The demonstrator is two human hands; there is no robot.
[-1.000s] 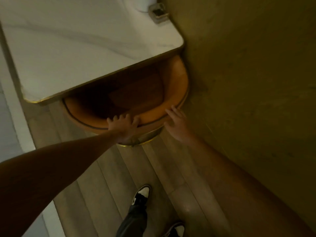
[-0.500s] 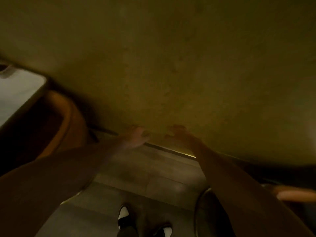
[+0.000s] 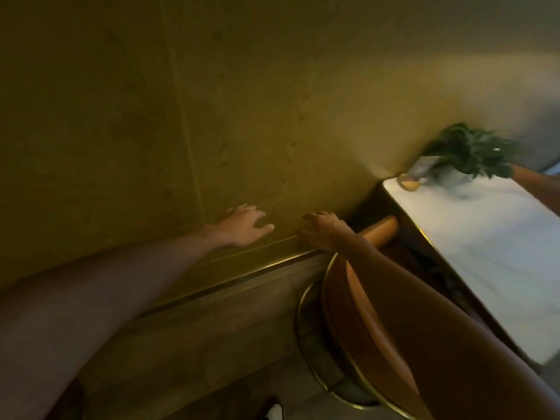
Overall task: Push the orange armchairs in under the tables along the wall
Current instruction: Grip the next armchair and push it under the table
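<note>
Shoe (image 3: 274, 411): showing at the bottom edge, on the floor (image 3: 212, 344).
Armchair (image 3: 357, 322): standing at lower right on a brass ring base, its back toward the camera, one arm tip reaching under the table (image 3: 491, 253); the rest is sitting outside the table edge.
Right hand (image 3: 322, 230): reaching out above the armchair's back, fingers curled loosely, gripping nothing.
Left hand (image 3: 242, 224): stretching toward the wall (image 3: 212, 101), fingers spread wide, empty.
Table: running along the wall at right, white top.
Plant (image 3: 469, 151): sitting at the table's far end, blurred.

armchair (image 3: 357, 322) cut off, plant (image 3: 468, 153) blurred
</note>
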